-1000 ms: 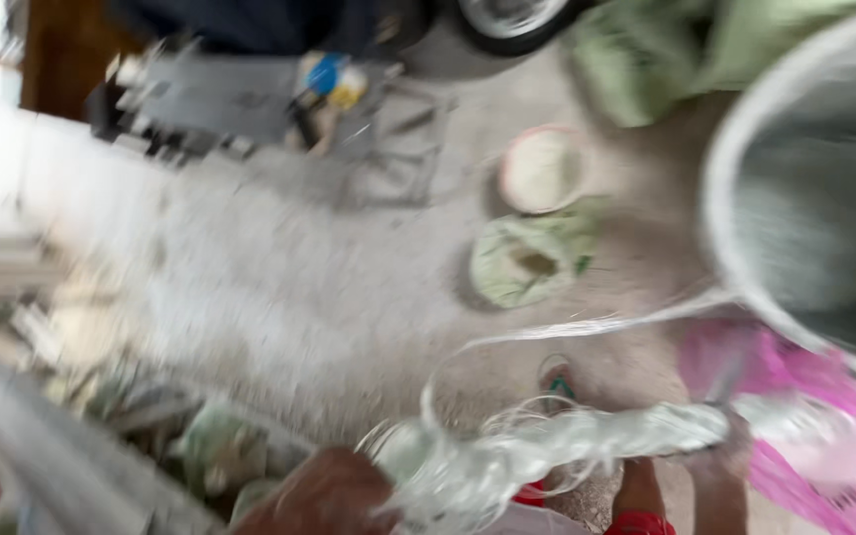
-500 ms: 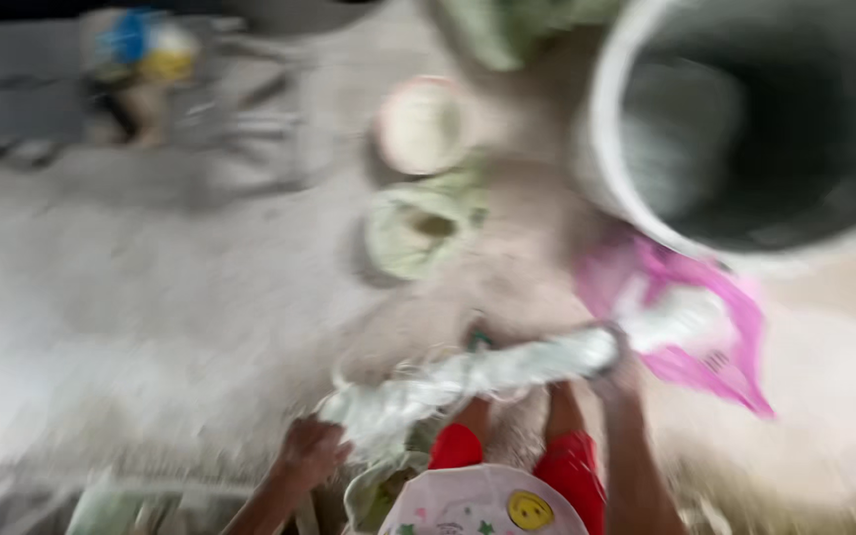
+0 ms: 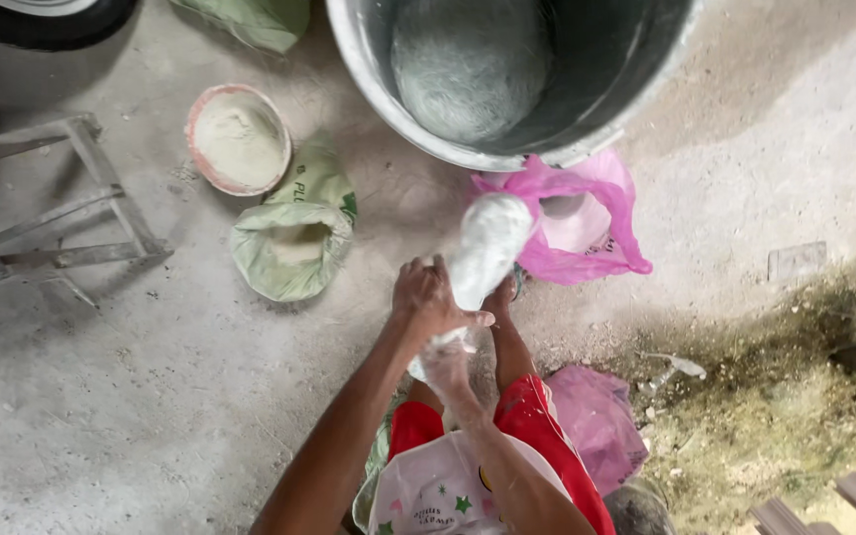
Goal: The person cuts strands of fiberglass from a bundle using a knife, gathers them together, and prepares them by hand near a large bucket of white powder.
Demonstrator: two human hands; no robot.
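Observation:
My left hand grips the middle of a long white, floury bundle that points up toward a big metal basin. Just below it, my right hand, coated in white, is closed around the bundle's lower end. The two hands touch one another above my knees and red shorts. Inside the basin lies a grey-white stringy mass. A pink plastic bag lies on the floor beside the bundle's tip.
A round bowl of pale powder and an open green sack of powder sit on the concrete floor at left. A wooden frame stands far left, a tyre top left, another pink bag by my leg.
The bundle was stretched sideways between my hands; now it stands lengthwise with both hands close together on its lower part. The view has swung toward the basin.

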